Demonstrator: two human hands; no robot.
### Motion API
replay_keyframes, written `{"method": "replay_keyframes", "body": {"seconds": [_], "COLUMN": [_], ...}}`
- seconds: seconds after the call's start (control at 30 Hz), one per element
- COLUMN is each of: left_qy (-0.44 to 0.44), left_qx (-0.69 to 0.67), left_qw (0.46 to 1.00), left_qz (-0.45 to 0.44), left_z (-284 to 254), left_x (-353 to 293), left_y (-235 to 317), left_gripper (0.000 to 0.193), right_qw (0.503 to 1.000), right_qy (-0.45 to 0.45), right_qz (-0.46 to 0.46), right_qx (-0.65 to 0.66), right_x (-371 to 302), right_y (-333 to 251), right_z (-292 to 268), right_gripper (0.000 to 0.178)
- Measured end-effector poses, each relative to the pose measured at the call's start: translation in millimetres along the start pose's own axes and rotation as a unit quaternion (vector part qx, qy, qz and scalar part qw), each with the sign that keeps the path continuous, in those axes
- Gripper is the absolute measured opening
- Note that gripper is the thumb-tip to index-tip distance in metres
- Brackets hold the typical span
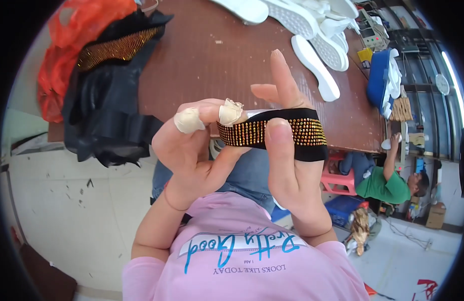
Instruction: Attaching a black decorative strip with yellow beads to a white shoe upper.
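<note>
A black strap set with rows of gold rhinestones is stretched between my hands, just past the near edge of the brown table. My left hand pinches its left end between thumb and fingers, and two of those fingertips wear pale wrappings. The thumb of my right hand presses on the strap's studded front. Behind the strap the other right fingers pass up, with the index finger pointing upward. A small bit of white shows at the strap's upper edge beside the left fingertips.
Several white shoe soles lie at the table's far right. On the left are black material, a gold-studded piece and a red plastic bag. A blue bin stands beyond the right edge. A person in green sits at right.
</note>
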State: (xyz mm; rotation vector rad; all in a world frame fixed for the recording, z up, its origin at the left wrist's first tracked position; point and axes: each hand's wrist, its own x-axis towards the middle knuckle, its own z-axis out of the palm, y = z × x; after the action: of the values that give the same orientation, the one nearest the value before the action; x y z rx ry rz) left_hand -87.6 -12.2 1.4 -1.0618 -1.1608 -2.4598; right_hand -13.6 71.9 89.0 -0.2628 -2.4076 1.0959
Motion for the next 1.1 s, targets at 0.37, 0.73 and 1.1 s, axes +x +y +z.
{"method": "replay_keyframes", "body": {"seconds": [0.37,0.73,1.1], "left_qy": [-0.070,-0.008,-0.024], "left_qx": [0.068,0.052,0.090], "left_qw": [0.992,0.993,0.984], "left_qz": [-0.082,-0.106,-0.155], "left_z": [-40.5,-47.8,-61.2], "left_x": [-27.4,-41.7,-57.3], "left_y": [-17.6,-30.3,-34.9], "left_gripper": [0.044,0.046,0.048], "right_qw": [0.908,0.976,0.981], "right_qy": [-0.032,-0.003,-0.016], "right_qz": [-0.031,-0.005,0.059], "right_qx": [-0.418,-0.217,-0.182], "right_x": [-0.3,2.8,-8.2], "right_y": [28.6,44.9,67.7], "right_z": [6.7,-9.5,-0.6], "right_gripper": [0.072,0.052,0.043]}}
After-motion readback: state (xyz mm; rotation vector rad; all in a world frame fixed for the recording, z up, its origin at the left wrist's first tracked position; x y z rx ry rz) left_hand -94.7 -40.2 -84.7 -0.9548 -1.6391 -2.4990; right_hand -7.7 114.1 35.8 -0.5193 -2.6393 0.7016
